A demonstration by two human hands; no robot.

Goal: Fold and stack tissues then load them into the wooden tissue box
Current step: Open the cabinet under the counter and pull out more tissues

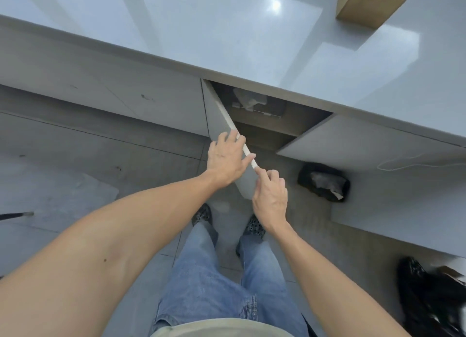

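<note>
Standing under the worktop [227,34], the cabinet door [222,124] is ajar; left hand [227,157] fingers wrap its edge, right hand [271,195] curled empty beside it. Tissue box [257,107] sits inside; open fully before reaching.

Bright, even light w/ glare on countertop [252,34]; edges warped, bottom-right blurred.

No legible text, label, brand, number or sign anywhere in view, cardboard box [370,3] on the countertop [227,34] plain and unprinted, cabinet door [219,119] unmarked, item inside the open cabinet too dim to read
</note>
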